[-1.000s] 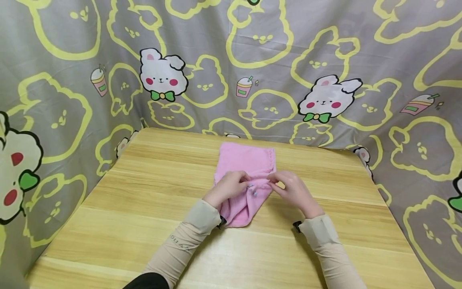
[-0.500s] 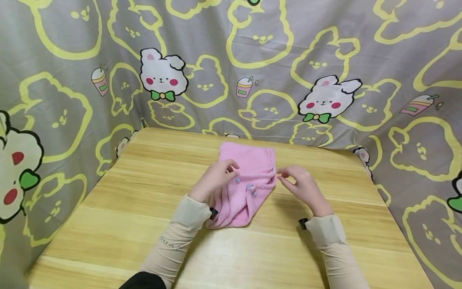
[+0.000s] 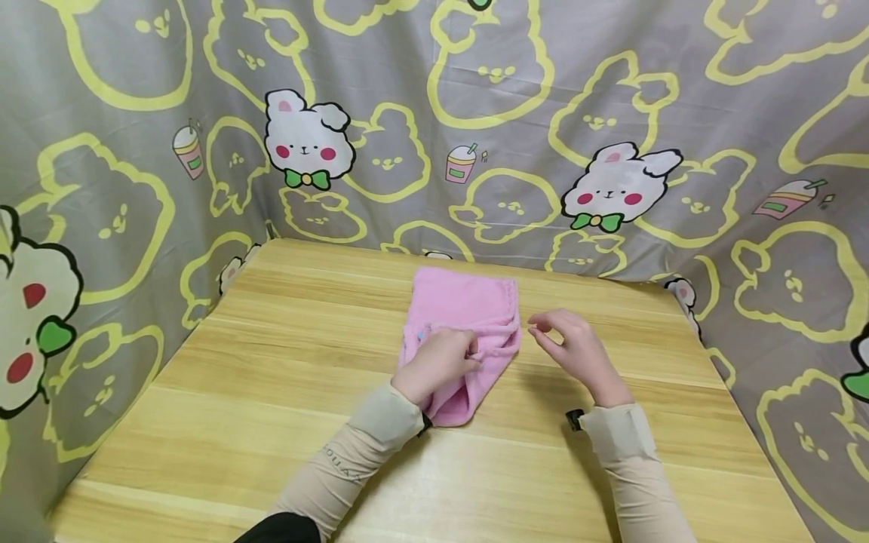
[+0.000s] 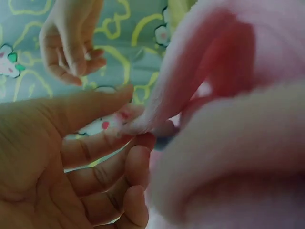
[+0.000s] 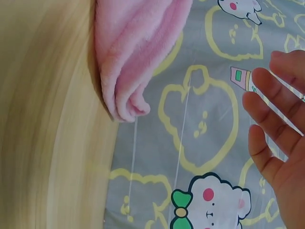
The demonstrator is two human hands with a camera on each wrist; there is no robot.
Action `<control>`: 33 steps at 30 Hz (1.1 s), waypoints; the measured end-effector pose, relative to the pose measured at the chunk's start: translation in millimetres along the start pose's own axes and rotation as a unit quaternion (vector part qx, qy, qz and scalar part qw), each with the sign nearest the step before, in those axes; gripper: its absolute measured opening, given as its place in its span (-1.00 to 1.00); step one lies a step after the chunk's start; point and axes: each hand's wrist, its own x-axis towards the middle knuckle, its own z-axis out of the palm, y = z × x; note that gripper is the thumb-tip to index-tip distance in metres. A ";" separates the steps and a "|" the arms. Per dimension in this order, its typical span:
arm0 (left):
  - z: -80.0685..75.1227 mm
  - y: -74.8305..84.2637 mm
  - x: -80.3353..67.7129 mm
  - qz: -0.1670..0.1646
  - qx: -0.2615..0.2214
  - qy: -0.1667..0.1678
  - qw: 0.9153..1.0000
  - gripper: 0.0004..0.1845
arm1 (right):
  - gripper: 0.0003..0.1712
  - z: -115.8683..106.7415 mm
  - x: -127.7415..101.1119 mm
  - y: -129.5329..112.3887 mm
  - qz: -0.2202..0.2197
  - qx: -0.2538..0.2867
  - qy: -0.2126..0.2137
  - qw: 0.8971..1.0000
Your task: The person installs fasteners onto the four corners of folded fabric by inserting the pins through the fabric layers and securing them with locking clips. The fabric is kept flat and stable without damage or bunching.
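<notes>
A: Head view. I see the pink towel point(image 3: 465, 320) lying folded near the far middle of the wooden table point(image 3: 271, 422). The left hand point(image 3: 440, 363) lies on the towel's near half, fingers curled into a fold of the cloth. The right hand point(image 3: 573, 348) hovers just beside the towel's right edge, apart from it, fingers loosely bent and grasping nothing.

B: And the surroundings in that view?

A: A grey curtain point(image 3: 434, 128) printed with yellow outlines and white rabbits hangs behind and to both sides of the table. Beige sleeves cover both forearms.

B: Left wrist view?

A: I see the left hand point(image 4: 62, 162) close up, thumb and fingers pinching a ridge of the towel point(image 4: 228, 143), which fills the right of the picture, blurred. The right hand point(image 4: 71, 40) shows at upper left, fingers hanging relaxed, touching nothing.

B: Right wrist view?

A: The right hand point(image 5: 279, 133) enters from the right, fingers nearly straight and released, well apart from the towel point(image 5: 133, 52). A folded corner of the towel lies at the table point(image 5: 47, 119) edge, with the curtain point(image 5: 200, 157) behind it.
</notes>
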 end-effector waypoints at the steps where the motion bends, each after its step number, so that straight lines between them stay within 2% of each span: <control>1: 1.8 1.1 0.2 0.000 0.004 0.006 1.000 -0.82 | -0.78 -1.4 0.0 0.7 0.002 0.000 0.001 1.000; 8: 5.9 10.1 -1.3 0.014 0.014 0.039 0.999 -0.86 | -0.76 -12.3 -2.5 8.2 0.016 -0.017 0.015 1.000; 13: 11.9 26.1 -5.7 0.028 -0.002 0.027 0.999 -0.88 | -0.78 -23.2 -5.9 15.4 0.047 -0.026 0.025 0.998; 17: 23.3 41.6 -11.8 0.058 0.005 0.017 0.998 -0.88 | -0.80 -32.8 -9.1 21.2 0.071 -0.034 0.036 0.996; 21: 40.1 53.8 -14.9 0.095 0.047 0.030 0.994 -0.92 | -0.81 -39.9 -12.2 27.5 0.090 -0.038 0.047 0.994; 24: 54.9 57.8 -15.5 0.116 0.074 0.033 0.990 -0.91 | -0.82 -42.5 -14.4 31.5 0.103 -0.042 0.050 0.993; 27: 63.8 59.3 -16.6 0.128 0.091 0.016 0.988 -0.90 | -0.84 -43.2 -16.0 34.0 0.110 -0.045 0.049 0.992; 30: 60.2 58.7 -16.4 0.120 0.076 -0.014 0.990 -0.93 | -0.85 -42.9 -17.2 35.6 0.114 -0.048 0.048 0.991; 33: 42.6 55.9 -15.8 0.091 0.046 -0.025 0.994 -0.93 | -0.86 -42.5 -18.8 36.4 0.116 -0.047 0.048 0.991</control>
